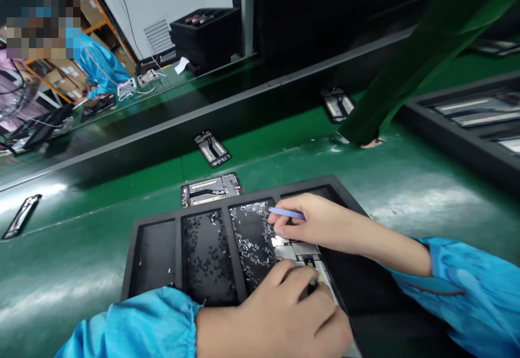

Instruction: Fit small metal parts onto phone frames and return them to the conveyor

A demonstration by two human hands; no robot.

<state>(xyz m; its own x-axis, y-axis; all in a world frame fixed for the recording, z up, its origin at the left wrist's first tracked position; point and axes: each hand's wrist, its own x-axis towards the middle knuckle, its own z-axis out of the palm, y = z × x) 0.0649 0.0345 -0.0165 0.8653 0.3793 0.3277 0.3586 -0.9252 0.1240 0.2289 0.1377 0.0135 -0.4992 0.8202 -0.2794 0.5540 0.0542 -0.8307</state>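
Observation:
My right hand pinches a slim blue-purple stick tool, its tip over the tray's upper part. With bent fingers, my left hand grips an opened phone, which lies across the right part of the black compartment tray. Much of the phone is hidden under the hand. Tiny silvery metal pieces are scattered in the compartment just left of the phone. Small dark pieces fill the compartment beside that one. In the leftmost compartment only a couple of specks show.
Behind the tray lies an opened phone; others, such as one phone, rest on the green strip beyond. A slanted green post rises at right, near a black tray of phones. A person's blue sleeve shows far left.

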